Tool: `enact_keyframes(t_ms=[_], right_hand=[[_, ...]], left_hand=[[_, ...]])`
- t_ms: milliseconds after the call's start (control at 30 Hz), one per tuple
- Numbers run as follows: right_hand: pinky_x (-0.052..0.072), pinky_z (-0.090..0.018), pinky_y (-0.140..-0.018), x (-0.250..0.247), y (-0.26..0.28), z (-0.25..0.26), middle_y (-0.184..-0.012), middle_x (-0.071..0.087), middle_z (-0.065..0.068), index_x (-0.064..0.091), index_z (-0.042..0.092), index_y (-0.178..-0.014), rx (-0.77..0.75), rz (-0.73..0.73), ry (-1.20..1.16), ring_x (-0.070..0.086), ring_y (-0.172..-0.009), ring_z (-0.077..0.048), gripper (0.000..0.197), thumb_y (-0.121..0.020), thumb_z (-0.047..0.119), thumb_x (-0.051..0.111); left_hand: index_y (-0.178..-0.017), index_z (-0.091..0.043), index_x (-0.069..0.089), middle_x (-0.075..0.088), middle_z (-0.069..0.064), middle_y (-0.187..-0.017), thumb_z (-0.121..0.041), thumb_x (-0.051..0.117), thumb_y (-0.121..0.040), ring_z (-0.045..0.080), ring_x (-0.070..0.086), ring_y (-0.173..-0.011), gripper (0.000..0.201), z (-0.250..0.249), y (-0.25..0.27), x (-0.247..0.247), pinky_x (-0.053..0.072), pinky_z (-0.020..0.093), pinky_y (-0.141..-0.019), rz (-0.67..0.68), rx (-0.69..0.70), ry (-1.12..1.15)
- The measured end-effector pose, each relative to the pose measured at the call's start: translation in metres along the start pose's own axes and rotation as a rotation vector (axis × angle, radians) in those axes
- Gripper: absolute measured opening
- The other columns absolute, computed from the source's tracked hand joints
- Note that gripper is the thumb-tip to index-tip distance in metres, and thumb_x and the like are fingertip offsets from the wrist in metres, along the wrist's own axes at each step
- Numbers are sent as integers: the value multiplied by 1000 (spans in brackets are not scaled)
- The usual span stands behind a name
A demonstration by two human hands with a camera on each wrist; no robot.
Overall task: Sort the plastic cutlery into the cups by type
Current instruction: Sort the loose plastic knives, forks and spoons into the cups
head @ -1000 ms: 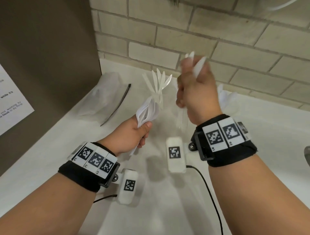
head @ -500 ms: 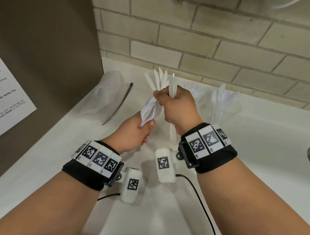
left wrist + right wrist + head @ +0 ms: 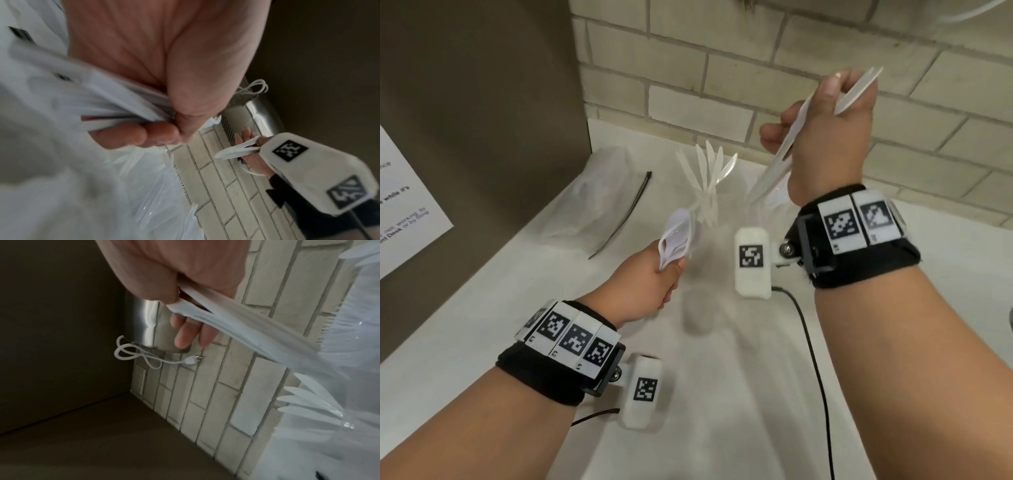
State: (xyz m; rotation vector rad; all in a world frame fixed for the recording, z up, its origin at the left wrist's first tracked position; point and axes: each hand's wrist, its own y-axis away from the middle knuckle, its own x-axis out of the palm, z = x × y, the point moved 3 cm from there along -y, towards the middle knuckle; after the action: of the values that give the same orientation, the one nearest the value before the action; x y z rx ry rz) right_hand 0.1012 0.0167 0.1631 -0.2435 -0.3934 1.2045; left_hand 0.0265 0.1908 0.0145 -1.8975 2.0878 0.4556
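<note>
My left hand (image 3: 671, 270) grips a bundle of white plastic cutlery (image 3: 677, 234) by the handles, low over the white counter (image 3: 482, 308). In the left wrist view my fingers (image 3: 135, 136) curl round those handles (image 3: 123, 104). My right hand (image 3: 808, 113) is raised at the upper right and holds a few white cutlery pieces (image 3: 787, 154), whose ends slant down toward the cups. A clear cup with knives (image 3: 709, 174) stands behind the bundle. In the right wrist view the held pieces (image 3: 236, 324) blur above the knives (image 3: 308, 402) and fork tines (image 3: 329, 324).
A crumpled clear bag (image 3: 599, 198) and a black zip tie (image 3: 626, 212) lie at the back left. A brown panel with a paper sign (image 3: 400, 212) bounds the left side, a brick wall (image 3: 722, 85) the back. A black cable (image 3: 811, 342) trails across the counter.
Half a second ago my right hand was at the bundle in my left hand. It has since risen up and to the right with cutlery pieces. My left hand stays put.
</note>
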Motion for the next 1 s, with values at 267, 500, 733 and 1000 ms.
enact_keyframes(t_ms=[267, 500, 733, 1000], right_hand=[[49, -22, -58, 43, -42, -57, -72, 49, 2, 49, 21, -90, -102, 125, 181, 51, -60, -14, 10, -96, 14, 46], [56, -42, -74, 71, -71, -128, -76, 56, 3, 53, 24, -87, 2, 142, 292, 59, -69, -21, 6, -91, 20, 55], [39, -17, -95, 65, -71, -147, -134, 57, -6, 47, 8, -136, 191, 256, 416, 54, -121, -15, 54, -88, 21, 67], [48, -7, -77, 45, -31, -91, -100, 68, 5, 65, 11, -114, 146, 220, 178, 63, -85, 6, 25, -90, 12, 64]], left_hand=[[-76, -11, 49, 51, 1, -61, -34, 46, -97, 8, 47, -47, 31, 19, -5, -21, 43, 20, -49, -162, -151, 178], [-70, -8, 50, 53, 0, -56, -36, 46, -97, 6, 51, -48, 38, 21, -4, -26, 42, 12, -48, -164, -154, 241], [-72, -6, 52, 53, 2, -58, -33, 47, -97, 10, 53, -51, 37, 17, -9, -29, 45, 18, -52, -166, -144, 319], [-83, -8, 62, 64, 6, -68, -26, 48, -97, 25, 66, -71, 27, 0, -12, -10, 54, 38, -72, -9, -170, 664]])
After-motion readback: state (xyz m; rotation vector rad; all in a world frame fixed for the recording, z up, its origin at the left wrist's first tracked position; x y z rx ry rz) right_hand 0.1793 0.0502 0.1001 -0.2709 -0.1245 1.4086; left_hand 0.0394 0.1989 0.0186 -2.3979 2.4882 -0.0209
